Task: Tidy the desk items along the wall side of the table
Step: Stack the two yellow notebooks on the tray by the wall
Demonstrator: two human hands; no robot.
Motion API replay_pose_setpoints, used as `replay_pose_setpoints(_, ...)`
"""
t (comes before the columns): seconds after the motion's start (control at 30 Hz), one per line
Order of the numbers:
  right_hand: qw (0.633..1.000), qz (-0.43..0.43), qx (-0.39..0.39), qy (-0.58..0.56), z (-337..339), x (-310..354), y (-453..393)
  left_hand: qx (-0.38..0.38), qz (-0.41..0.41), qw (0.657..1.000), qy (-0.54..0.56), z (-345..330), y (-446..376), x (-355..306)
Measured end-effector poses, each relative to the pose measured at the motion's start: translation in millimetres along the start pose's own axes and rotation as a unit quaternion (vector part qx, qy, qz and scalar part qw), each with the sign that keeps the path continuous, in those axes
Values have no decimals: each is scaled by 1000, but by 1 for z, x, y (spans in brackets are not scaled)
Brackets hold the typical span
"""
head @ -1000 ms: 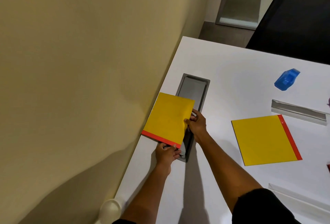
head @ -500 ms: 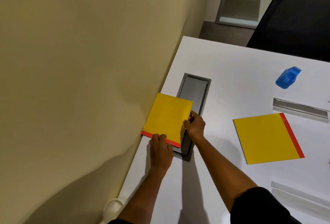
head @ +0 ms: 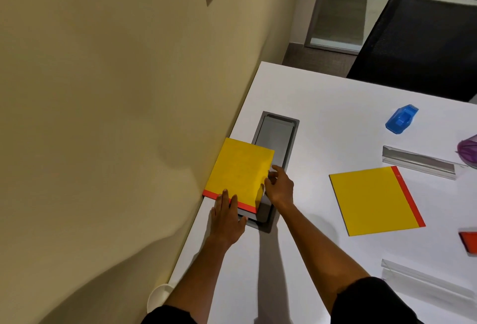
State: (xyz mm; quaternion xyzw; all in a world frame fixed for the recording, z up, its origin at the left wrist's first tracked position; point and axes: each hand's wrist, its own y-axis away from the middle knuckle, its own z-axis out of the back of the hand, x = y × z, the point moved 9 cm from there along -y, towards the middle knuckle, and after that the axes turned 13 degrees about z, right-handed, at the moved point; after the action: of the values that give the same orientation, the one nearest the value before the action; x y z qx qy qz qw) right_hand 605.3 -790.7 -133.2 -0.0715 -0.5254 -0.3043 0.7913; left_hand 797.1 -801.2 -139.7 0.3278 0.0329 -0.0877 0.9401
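Observation:
A yellow pad with a red strip (head: pixel 240 171) lies flat against the wall, partly over the grey recessed cable tray (head: pixel 277 140) in the white table (head: pixel 322 107). My left hand (head: pixel 227 218) rests flat, fingers on the pad's red edge. My right hand (head: pixel 280 185) touches the pad's right edge with spread fingers. A second yellow pad with a red strip (head: pixel 374 201) lies flat mid-table to the right.
A blue stapler-like item (head: pixel 401 118), a clear ruler-like bar (head: pixel 418 162), a purple object (head: pixel 468 150), a red item (head: pixel 468 241) and another clear bar (head: pixel 423 281) sit along the right. A black chair (head: pixel 423 47) stands behind the table. A white cup rim (head: pixel 160 295) is by the wall.
The pad went from tilted in both hands to lying flat against the wall. My left hand moved from gripping its lower edge to resting flat on it; my right fingers loosened.

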Motion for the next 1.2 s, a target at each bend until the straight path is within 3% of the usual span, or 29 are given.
replay_pose_setpoints(0.27, 985, 79, -7, 155, 28, 9, 45, -42, -50, 998, 12, 14, 33, -9)
replay_pose_setpoints(0.57, 947, 35, -25, 318, 76, 7, 111, -71, -134, 988, -31, 21, 82, -23)
replay_pose_setpoints(0.83, 942, -22, -94, 321, 128, 4, 181, -99, -202, 974, -20, 14, 116, -45)
replay_pose_setpoints(1.2, 944, -77, -157, 279, 191, -39, 225, -76, -263, 958, -80, -32, 146, -98)
